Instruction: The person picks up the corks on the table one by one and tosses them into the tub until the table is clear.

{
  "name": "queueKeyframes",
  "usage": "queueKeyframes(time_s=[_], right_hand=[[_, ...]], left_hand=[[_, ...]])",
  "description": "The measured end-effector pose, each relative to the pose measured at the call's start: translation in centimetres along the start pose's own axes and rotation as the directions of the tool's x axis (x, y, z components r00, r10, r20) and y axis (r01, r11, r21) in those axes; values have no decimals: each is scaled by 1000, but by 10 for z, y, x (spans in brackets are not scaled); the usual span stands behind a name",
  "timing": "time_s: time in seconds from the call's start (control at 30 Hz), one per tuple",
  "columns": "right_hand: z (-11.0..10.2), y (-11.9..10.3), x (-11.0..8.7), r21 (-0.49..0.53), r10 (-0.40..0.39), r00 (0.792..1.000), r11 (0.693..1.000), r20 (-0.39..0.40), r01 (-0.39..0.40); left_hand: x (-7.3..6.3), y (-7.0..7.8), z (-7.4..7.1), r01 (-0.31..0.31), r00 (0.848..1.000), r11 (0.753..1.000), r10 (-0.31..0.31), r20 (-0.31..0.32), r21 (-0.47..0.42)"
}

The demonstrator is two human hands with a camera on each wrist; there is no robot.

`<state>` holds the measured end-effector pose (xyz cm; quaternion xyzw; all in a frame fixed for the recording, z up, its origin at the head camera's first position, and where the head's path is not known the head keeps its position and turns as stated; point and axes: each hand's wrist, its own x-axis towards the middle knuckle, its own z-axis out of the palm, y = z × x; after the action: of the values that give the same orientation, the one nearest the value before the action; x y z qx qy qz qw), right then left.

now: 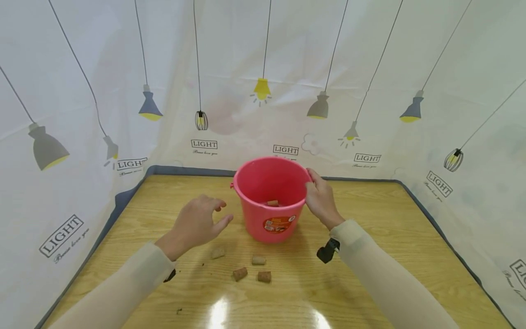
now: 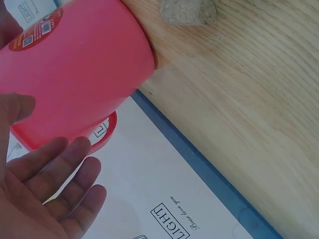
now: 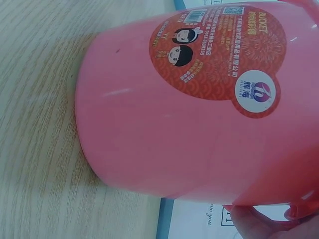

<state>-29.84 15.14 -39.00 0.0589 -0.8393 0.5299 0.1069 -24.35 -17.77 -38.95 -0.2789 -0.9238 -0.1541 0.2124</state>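
Note:
A pink plastic bucket (image 1: 263,224) with a red label (image 1: 279,224) stands on the wooden table in the head view. My right hand (image 1: 322,197) grips its rim on the right side; in the right wrist view those fingers (image 3: 254,224) show at the rim's edge. To the left of the bucket, my left hand (image 1: 199,221) is held with fingers spread and nothing between them. Inside the bucket lies a cork (image 1: 272,203). Several more corks lie in front of it, among them a pale one (image 1: 218,252) below the left hand and a brown one (image 1: 264,276).
The wooden table (image 1: 370,256) is bordered by a white cloth (image 1: 230,100) printed with lamps, with a blue-grey band along its lower edge. Small dark crumbs (image 1: 179,311) dot the table's near left part. A pink handle (image 2: 107,137) hangs at the bucket's far side.

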Motion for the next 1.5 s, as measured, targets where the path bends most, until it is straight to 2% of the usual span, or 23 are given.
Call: queueKeyframes(time_s=[0.17, 0.33, 0.67, 0.83, 0.97, 1.17, 1.5], right_hand=[[0, 0, 0, -3, 2, 1000, 1000, 4, -2], [0, 0, 0, -9, 5, 1000, 1000, -1, -5], [0, 1, 1, -2, 16, 1000, 1000, 0, -16], [0, 1, 1, 1, 17, 1000, 1000, 1, -17], [0, 0, 1, -1, 9, 1000, 1000, 1, -9], [-1, -1, 2, -9, -11, 1000, 1000, -3, 11], [-1, 0, 2, -9, 5, 1000, 1000, 7, -4]], left_hand=[[-4, -2, 1, 1, 991, 1000, -1, 135, 1], [-10, -4, 6, 27, 963, 1000, -27, 268, 3], [-19, -7, 18, 95, 909, 995, -95, 405, 20], [-25, -9, 23, 136, 887, 990, -135, 441, 31], [-29, -9, 27, 153, 877, 988, -149, 456, 27], [-31, -9, 31, 152, 872, 987, -154, 465, 42], [-37, -10, 36, 166, 864, 986, -161, 478, 30]])
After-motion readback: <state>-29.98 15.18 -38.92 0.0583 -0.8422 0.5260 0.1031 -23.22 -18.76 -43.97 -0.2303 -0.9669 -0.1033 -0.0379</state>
